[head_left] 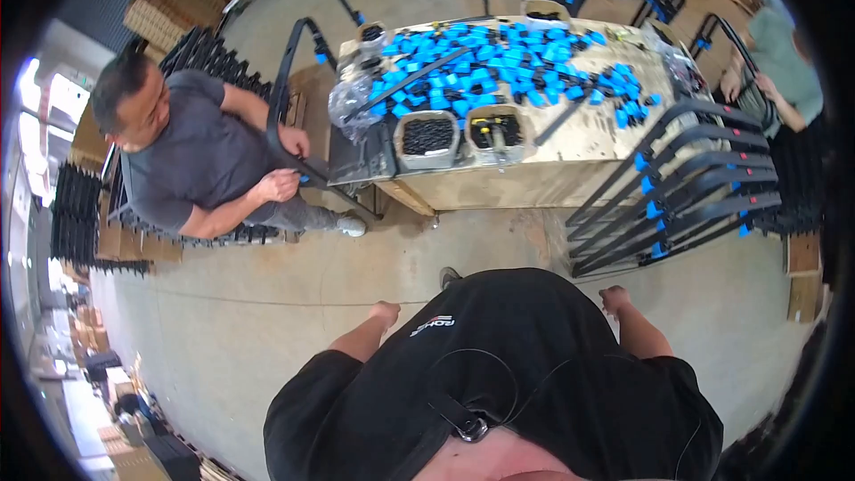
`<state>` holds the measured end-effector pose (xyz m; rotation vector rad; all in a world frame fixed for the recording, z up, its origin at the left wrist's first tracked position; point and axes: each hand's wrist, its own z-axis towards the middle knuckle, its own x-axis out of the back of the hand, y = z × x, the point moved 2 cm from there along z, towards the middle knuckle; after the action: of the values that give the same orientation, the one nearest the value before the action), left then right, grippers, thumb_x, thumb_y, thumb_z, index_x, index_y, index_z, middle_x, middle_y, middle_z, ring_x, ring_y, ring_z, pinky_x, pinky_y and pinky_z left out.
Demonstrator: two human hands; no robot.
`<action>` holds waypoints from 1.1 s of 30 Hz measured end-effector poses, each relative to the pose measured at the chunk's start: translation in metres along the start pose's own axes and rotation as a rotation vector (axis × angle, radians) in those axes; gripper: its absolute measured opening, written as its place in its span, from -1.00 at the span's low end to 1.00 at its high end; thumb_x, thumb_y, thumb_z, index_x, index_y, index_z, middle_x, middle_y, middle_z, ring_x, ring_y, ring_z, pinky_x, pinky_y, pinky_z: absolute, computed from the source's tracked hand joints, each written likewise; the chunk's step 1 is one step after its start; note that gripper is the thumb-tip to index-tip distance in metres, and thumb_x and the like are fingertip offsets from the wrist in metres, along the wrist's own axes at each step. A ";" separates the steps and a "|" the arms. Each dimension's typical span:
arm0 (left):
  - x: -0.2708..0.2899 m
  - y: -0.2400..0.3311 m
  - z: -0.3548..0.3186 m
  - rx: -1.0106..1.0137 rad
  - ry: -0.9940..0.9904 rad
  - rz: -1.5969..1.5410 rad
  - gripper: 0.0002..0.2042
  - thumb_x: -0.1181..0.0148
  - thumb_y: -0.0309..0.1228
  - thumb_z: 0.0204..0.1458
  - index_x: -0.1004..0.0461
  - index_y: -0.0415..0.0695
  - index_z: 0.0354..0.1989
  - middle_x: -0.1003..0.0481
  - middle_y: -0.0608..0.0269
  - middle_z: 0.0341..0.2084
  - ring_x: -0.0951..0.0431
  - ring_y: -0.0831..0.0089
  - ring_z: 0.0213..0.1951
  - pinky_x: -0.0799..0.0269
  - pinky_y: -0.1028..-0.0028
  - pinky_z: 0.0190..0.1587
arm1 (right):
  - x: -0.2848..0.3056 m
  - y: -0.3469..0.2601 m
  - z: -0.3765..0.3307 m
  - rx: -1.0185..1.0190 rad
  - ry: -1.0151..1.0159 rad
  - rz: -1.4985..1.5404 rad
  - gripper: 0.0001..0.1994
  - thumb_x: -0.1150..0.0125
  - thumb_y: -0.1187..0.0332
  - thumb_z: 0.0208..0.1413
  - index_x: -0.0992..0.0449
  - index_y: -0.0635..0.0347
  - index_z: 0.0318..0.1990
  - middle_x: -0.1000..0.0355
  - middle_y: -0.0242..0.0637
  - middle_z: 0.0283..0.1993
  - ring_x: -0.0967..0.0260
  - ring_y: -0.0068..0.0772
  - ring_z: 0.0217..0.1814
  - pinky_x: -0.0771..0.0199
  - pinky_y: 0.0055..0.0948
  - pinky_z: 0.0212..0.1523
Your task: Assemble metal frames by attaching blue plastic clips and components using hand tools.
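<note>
My left hand (pixel 386 312) hangs beside my body above the concrete floor, small in view, its fingers curled in and nothing visible in them. On the other side my right hand (pixel 614 299) hangs the same way, loosely closed, with no object showing. Neither hand touches anything. Closest to my right hand is a stack of black tubular frames (pixel 704 187) with blue pieces on their legs. Ahead stands a wooden worktable (pixel 499 189), its top heaped with blue plastic pieces (pixel 481 62). Tubs of small black parts (pixel 428 139) and of mixed parts (pixel 499 132) sit at its near edge.
At the left a co-worker (pixel 191 142) holds a black bent-tube frame (pixel 285 80) by the table's corner. Another person (pixel 784 71) handles a frame at the far right; a third stands behind the table. Stacked black parts (pixel 76 214) and boxes (pixel 174 4) line the left.
</note>
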<state>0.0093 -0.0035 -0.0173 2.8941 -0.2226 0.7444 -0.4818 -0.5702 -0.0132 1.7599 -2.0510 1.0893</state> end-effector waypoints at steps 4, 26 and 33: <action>0.011 -0.012 0.019 -0.345 0.052 0.471 -0.57 -0.12 -0.02 0.13 -0.63 -0.15 -0.12 -0.61 -0.04 -0.06 -0.62 0.08 0.03 -0.56 0.17 0.02 | -0.031 -0.140 0.045 0.060 -0.165 -0.096 -0.65 -0.04 0.13 0.16 -0.54 0.27 -0.38 -0.51 -0.06 -0.51 -0.49 -0.11 -0.62 -0.45 0.01 -0.70; 0.144 0.111 0.058 -0.938 0.096 0.658 -0.65 -0.09 -0.11 0.17 -0.55 -0.19 -0.36 -0.58 0.16 -0.40 -0.62 0.24 -0.23 -0.52 0.22 -0.15 | -0.050 -0.256 -0.056 0.101 -0.056 -0.365 -0.58 -0.09 0.04 0.04 -0.66 0.18 -0.20 -0.59 0.01 -0.13 -0.53 0.07 -0.07 -0.51 -0.07 -0.05; 0.097 0.136 0.072 -0.943 0.115 0.726 -0.63 -0.06 -0.09 0.19 -0.53 -0.17 -0.41 -0.56 0.20 -0.44 -0.60 0.28 -0.26 -0.50 0.22 -0.17 | 0.041 -0.103 -0.146 -0.236 0.232 0.050 -0.55 -0.28 0.06 0.03 -0.63 0.25 -0.07 -0.59 0.04 -0.07 -0.54 0.02 0.01 -0.54 -0.17 0.06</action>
<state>0.1022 -0.1599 -0.0182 1.8289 -1.2521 0.6270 -0.4388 -0.5057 0.1535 1.4071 -1.9969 0.9686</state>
